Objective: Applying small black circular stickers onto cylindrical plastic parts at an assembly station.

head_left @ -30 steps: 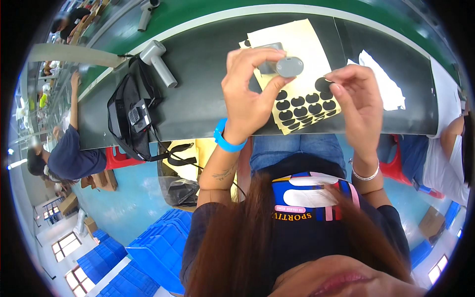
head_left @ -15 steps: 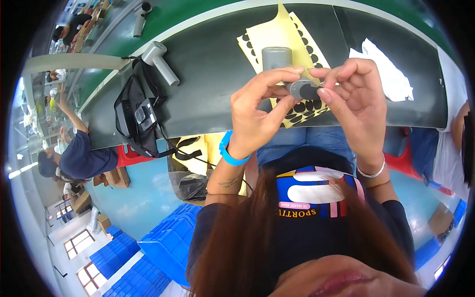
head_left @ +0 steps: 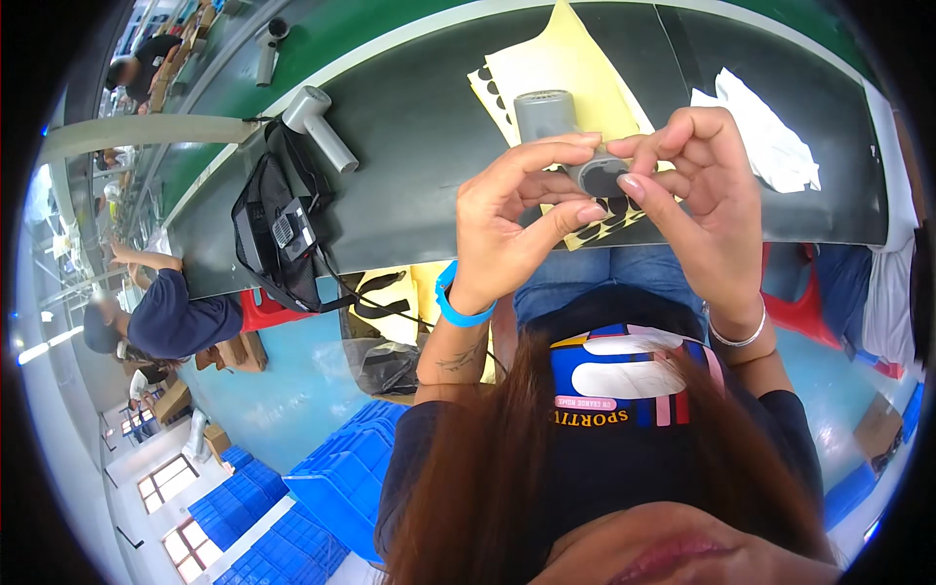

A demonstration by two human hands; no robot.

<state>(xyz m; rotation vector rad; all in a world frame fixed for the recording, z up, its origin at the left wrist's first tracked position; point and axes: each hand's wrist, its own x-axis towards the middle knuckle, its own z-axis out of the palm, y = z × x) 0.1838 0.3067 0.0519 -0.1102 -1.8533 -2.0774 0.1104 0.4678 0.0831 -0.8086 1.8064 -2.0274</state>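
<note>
Hiding grey part (head_left: 597, 175) | both hands' fingers (head_left: 546, 156) cover its edges

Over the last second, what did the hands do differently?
The right hand left the sticker sheet and came up to the grey part, which the left hand was holding alone; both hands now pinch it above the sheet. The grey cylinder on the yellow paper, the black bag and the white cloth stayed where they were on the table.
</note>
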